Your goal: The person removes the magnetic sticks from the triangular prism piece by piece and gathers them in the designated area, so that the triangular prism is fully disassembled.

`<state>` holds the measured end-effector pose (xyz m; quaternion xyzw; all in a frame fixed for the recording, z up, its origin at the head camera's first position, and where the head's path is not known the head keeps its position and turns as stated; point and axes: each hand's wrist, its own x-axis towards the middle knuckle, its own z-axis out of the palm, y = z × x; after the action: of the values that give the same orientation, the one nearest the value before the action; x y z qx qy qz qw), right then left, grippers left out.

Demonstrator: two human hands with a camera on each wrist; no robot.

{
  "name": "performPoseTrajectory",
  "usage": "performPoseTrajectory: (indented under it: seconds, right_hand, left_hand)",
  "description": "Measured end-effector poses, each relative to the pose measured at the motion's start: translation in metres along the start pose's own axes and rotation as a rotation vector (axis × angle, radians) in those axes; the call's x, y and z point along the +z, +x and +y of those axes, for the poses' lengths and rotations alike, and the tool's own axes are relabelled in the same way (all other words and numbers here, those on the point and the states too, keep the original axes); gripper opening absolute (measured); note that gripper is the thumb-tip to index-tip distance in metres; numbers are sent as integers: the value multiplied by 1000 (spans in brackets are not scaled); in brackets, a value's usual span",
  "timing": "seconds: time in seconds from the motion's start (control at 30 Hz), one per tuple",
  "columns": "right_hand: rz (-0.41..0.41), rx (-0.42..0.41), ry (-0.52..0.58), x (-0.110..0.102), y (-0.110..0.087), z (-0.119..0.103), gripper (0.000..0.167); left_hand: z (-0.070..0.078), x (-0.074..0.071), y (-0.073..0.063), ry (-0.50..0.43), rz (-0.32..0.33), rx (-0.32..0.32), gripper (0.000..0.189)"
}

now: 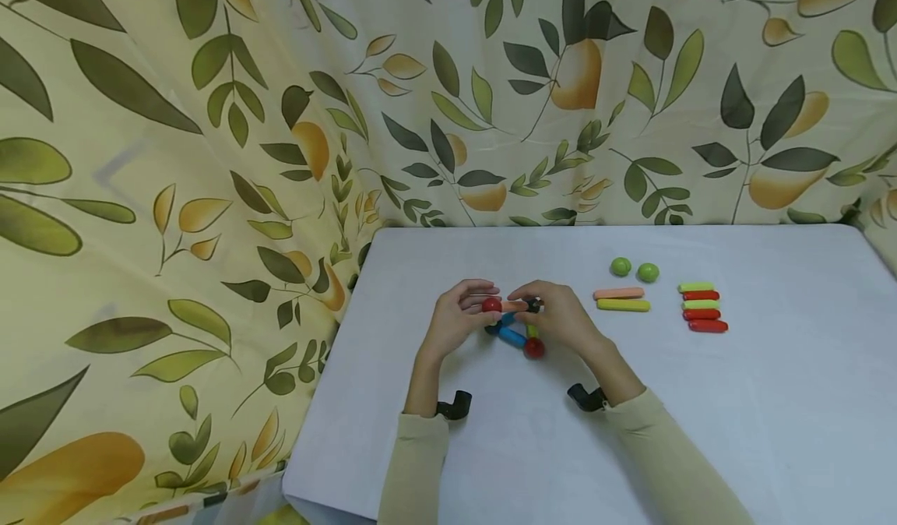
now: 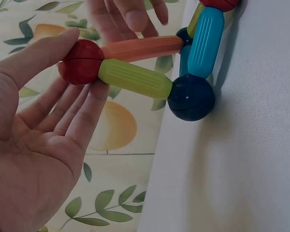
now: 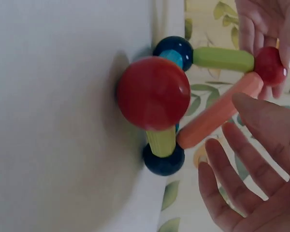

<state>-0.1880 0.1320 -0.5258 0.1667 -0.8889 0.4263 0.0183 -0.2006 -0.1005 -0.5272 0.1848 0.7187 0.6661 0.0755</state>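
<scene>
My left hand (image 1: 448, 324) pinches a red ball (image 2: 81, 62) between thumb and fingers. From that ball run an orange-pink rod (image 2: 142, 48) and a yellow-green rod (image 2: 135, 79), slanting down to two dark blue balls, one nearer the left hand (image 2: 191, 96) and one nearer the right (image 3: 164, 162). Blue rods (image 2: 206, 42) and a short yellow-green rod (image 3: 161, 142) join these to a second red ball (image 3: 153, 93) low on the table. Beside the orange-pink rod, my right hand (image 1: 564, 318) has its fingers spread and loosely bent; whether its thumb touches the rod is unclear.
On the white table (image 1: 792, 400), right of the hands, lie two green balls (image 1: 648, 273), a longer pink rod (image 1: 619, 294) and a yellow rod (image 1: 623, 305). Farther right is a column of several short red and yellow-green rods (image 1: 701, 315). Leaf-patterned curtains (image 1: 448, 104) hang behind and left.
</scene>
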Motion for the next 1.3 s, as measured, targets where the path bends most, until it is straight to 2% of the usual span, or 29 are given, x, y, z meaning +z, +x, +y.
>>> performPoseTrajectory:
  seconds: [0.27,0.93,1.3]
  right_hand:
    - [12,13,4,9,0,-1,30]
    - [81,-74,-162,16,-1,10,26]
    - [79,-63,-139,14,0,15,29]
  left_hand:
    - [2,1,-1,6,-3,-1,50]
    - [0,2,-2,6,15,1,46]
    - [1,2,-1,15,14,23,51]
